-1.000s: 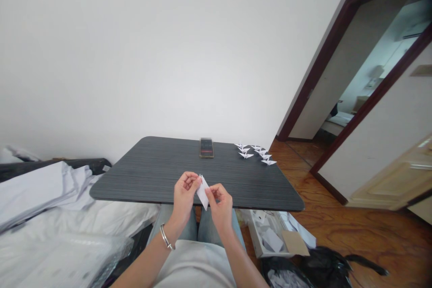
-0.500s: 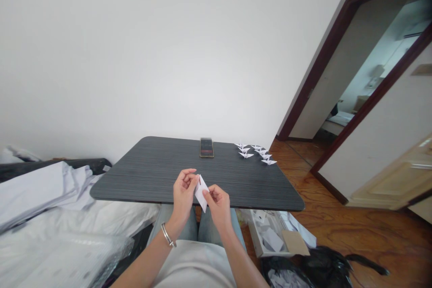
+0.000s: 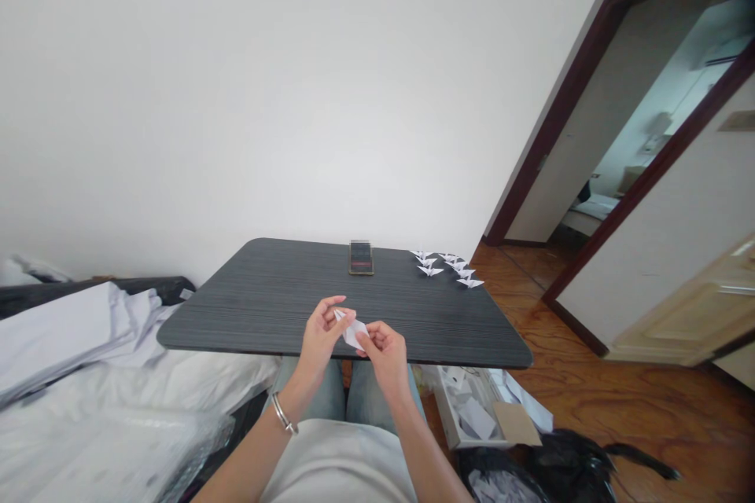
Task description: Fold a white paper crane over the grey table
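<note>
A small folded piece of white paper (image 3: 355,333) is held up above the near edge of the dark table (image 3: 283,275). My left hand (image 3: 322,334), a silver bangle on its wrist, pinches the paper's upper left part between thumb and fingers. At the lower right side, my right hand (image 3: 382,351) grips it with the thumb on top. Parts of the folds are covered by my fingers. Several white folded paper cranes (image 3: 430,271) stand in two groups at the table's far right.
A phone (image 3: 361,258) stands near the back edge of the table. To the left lie white sheets (image 3: 64,330) and bubble wrap (image 3: 135,448). On the floor at right are an open box (image 3: 451,416) with paper in it and black plastic bags (image 3: 569,464).
The folded paper has turned from steeply upright to a flatter slant, and its outline has become wider. My left thumb now lies over its upper part; both hands shifted slightly.
</note>
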Demonstrator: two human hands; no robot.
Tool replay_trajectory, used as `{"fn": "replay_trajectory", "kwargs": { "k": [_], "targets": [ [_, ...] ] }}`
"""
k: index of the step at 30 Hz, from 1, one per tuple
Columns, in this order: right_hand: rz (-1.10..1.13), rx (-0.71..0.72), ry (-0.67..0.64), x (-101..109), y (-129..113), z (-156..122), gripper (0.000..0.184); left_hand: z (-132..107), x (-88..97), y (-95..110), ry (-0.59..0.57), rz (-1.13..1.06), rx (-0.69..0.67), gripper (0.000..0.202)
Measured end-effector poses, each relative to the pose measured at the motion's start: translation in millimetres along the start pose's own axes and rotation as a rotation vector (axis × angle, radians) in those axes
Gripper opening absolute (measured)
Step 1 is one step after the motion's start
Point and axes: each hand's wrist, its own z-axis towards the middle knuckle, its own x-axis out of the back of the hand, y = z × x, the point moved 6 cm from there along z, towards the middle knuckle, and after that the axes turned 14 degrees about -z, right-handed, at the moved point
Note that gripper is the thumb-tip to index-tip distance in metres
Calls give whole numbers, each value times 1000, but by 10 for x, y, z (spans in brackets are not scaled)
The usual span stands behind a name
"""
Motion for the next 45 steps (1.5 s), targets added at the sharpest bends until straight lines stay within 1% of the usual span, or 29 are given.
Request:
{"fn": "replay_trajectory", "kwargs": {
  "k": [3,7,9,11,13,16,21,27,29,33,39,45],
  "targets": [
    [-1,23,55,68,-17,7,20,-11,2,-5,-50,68,4,33],
    [60,75,94,110,-43,6,25,-31,53,5,-18,91,-50,25],
    [78,93,142,151,-43,6,23,-41,62,2,-15,102,-53,21],
    [60,106,215,216,-35,10,20,-50,47,-8,-42,115,-31,20],
    [22,116,241,261,-27,24,18,-56,17,-12,-87,131,-8,22],
    [-3,118,227,295,-23,46,16,-61,-19,5,-130,171,-11,25],
    [-6,121,193,287,-66,44,15,-70,-65,-17,-195,234,1,22],
    [-3,105,170,284,-58,41,19,-60,-34,28,-159,333,-70,16],
    [-11,105,160,287,-49,45,21,-52,-24,36,-162,338,-78,15],
    [0,113,161,291,-48,46,20,-40,-10,32,-174,312,-67,14],
    [25,108,18,179,-59,38,28,-52,-43,51,-181,283,-50,15],
    [-11,112,47,192,-73,25,24,-57,-50,54,-160,309,-55,13]
  ]
}}
